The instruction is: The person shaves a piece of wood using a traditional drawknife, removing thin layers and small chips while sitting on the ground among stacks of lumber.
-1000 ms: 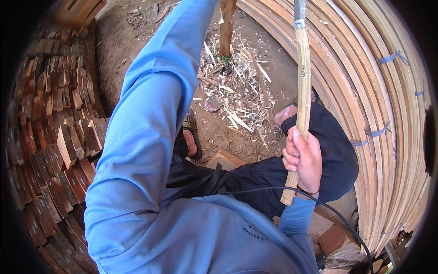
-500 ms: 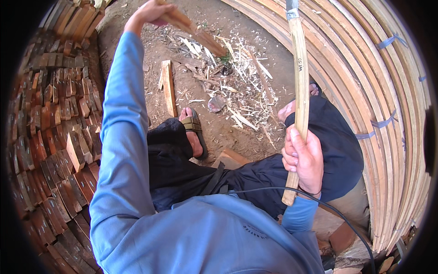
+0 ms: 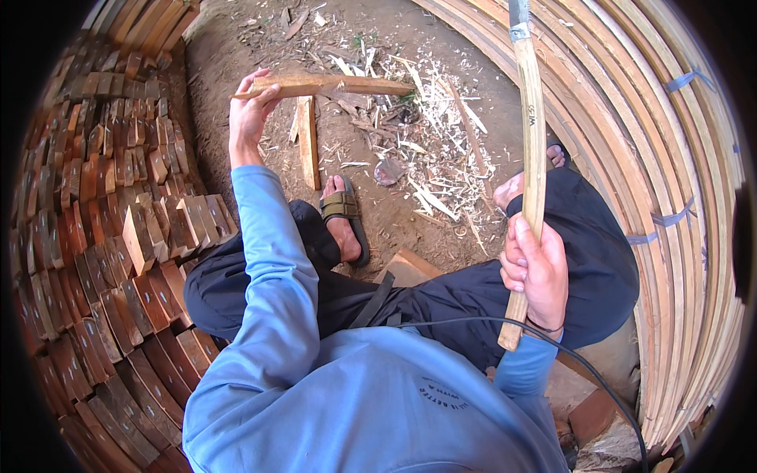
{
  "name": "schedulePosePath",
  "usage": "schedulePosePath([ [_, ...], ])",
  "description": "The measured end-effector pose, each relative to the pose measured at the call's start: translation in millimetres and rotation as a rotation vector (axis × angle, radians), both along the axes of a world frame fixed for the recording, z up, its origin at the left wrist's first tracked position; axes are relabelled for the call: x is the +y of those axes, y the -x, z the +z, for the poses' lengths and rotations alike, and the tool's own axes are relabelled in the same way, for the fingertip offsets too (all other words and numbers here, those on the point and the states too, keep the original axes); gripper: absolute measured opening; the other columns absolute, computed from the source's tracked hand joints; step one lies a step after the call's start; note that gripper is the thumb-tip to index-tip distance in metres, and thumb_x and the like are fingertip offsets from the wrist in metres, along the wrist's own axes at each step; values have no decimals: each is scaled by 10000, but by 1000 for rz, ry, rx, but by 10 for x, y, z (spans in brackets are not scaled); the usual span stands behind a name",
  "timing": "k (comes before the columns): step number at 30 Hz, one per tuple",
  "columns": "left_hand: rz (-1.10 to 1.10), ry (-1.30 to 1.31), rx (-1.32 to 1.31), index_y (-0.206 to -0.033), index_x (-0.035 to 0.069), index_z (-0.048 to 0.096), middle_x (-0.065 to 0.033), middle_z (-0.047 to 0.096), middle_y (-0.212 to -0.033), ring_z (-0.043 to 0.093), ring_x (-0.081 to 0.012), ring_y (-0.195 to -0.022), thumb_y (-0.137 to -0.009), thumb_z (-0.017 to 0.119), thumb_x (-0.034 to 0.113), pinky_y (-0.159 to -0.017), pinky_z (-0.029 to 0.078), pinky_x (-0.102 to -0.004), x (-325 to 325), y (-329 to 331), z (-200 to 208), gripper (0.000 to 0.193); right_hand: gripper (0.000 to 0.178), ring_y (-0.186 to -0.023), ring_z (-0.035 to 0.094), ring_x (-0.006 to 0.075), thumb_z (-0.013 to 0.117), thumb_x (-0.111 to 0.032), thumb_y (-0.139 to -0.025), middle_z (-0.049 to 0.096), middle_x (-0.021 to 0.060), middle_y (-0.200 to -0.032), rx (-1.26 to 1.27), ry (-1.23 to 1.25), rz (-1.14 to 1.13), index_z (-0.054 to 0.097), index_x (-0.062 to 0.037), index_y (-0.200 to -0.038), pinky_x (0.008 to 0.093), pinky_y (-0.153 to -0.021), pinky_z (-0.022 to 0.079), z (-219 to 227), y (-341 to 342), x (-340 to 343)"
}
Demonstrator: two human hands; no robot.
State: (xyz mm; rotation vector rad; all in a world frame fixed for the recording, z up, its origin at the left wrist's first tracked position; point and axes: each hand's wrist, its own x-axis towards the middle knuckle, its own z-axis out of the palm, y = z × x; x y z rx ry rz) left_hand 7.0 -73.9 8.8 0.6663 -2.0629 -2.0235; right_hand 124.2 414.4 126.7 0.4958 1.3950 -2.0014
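Note:
My left hand (image 3: 249, 126) is closed round the near-left end of a squared piece of wood (image 3: 339, 84). That piece lies almost level across the view, its far end over a heap of pale shavings (image 3: 430, 130). My right hand (image 3: 538, 266) wraps round the lower part of a long, slightly curved wooden handle (image 3: 533, 134). A grey metal collar and the start of a metal blade (image 3: 518, 17) top this handle; the rest is cut off by the frame's upper edge, so I cannot tell the tool's exact kind.
A second wood piece (image 3: 308, 146) lies on the dirt by my sandalled left foot (image 3: 344, 225). Stacked wooden blocks (image 3: 118, 260) rise along the left. Long strips bundled with ties (image 3: 631, 118) curve along the right. A black cable (image 3: 465, 322) crosses my lap.
My left hand has come down toward me with the wood piece, which has swung from a steep slant to nearly level. My right hand still grips the handle and has barely moved.

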Motion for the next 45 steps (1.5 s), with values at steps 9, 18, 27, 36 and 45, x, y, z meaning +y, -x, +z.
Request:
schedulePosePath([
  [9,-51,-488,212,-1460,0,432,-141,467,-1486,464,-301,-1364,-710,495,-209,-1129,418,-357,-289,-323,-424,781,218,-463,304,-5,488,-244,-1060,330,-67,-639,23,-40,-34,465,-75,-925,169,-376,261,19,-34,-35],
  [18,-100,-333,179,-1458,-2,433,-156,474,-1482,447,-272,-1384,-749,542,-231,-1149,385,-341,-157,-200,-283,753,228,-467,308,0,506,-252,-1054,343,-66,-643,11,-30,-12,463,-82,-909,179,-385,267,-20,-44,-23],
  [27,-204,-307,266,-1415,-7,488,-155,507,-1457,461,-257,-1375,-707,530,-229,-1152,372,-353,-10,-22,-203,744,255,-487,331,8,541,-265,-1043,372,-58,-654,15,-11,5,450,-92,-879,192,-408,288,-26,-46,21],
  [36,-187,-444,201,-1385,-18,537,-155,542,-1417,498,-253,-1327,-593,484,-208,-1159,349,-348,-114,-156,-301,817,242,-487,324,5,535,-253,-1045,370,-62,-655,18,-15,5,451,-95,-881,192,-409,281,-18,-52,21],
  [45,-283,-282,217,-1429,1,484,-145,532,-1439,461,-248,-1370,-794,601,-159,-1166,367,-345,194,-30,-26,665,221,-488,326,5,529,-238,-1047,369,-62,-660,6,-19,20,457,-91,-897,191,-410,280,-10,-38,-11],
])
